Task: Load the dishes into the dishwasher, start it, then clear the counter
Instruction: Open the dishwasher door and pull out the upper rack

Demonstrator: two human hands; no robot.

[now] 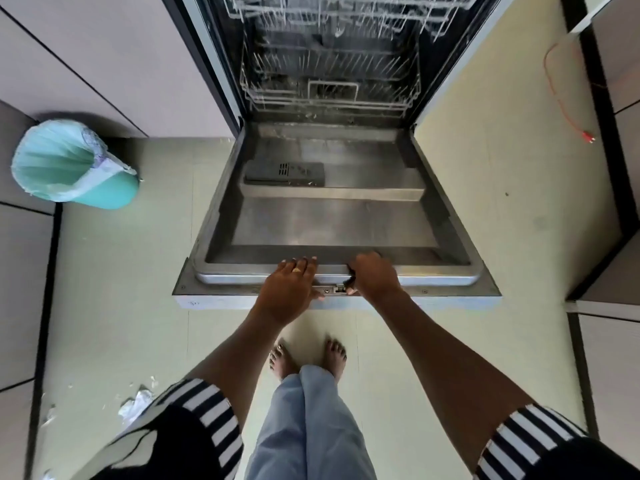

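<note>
Lying dropped flat, the dishwasher door [329,223] shows its dull steel inner face upward, with one dark detergent dispenser [285,173] left of its middle. Its hinge is on the far side. Its free edge points toward the person's two bare feet [334,355] and runs left to right. At the middle of that edge, the left grip [291,282] lays straight fingers over the rim, and the right grip [374,275] just beside it curls round the rim. Beyond the door hang two wire racks, lower [329,88] and upper [346,8]. One teal bin [74,164] stands left of the door, and one red cable [561,95] lies to its right.
</note>
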